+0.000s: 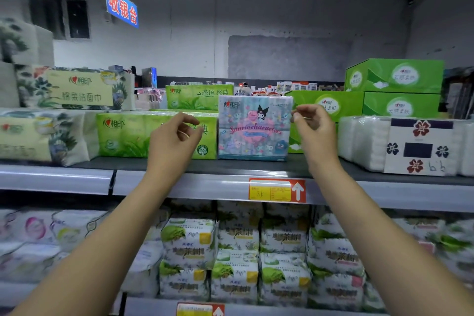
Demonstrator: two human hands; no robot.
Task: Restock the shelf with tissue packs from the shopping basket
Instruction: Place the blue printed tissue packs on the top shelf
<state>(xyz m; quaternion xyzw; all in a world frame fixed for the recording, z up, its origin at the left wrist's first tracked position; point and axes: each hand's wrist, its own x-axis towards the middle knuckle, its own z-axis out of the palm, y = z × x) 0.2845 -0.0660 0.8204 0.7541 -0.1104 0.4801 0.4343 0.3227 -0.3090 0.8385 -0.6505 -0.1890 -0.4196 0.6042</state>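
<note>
In a dim shop, the top shelf held the Sanrio tissue pack upright between a green pack on its left and green boxes on its right. The left hand hung loosely curled, empty. The right hand curled at the pack's upper right corner; whether it pinched the wrapper was unclear.

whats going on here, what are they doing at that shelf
A person is stocking tissue packs on a shop shelf. A cartoon-printed tissue pack stands upright on the top shelf, right of a green pack. The left hand hovers beside it, loosely curled, holding nothing. The right hand has its fingertips at the pack's right edge; whether it pinches the wrapper is unclear. No basket is in view.
</note>
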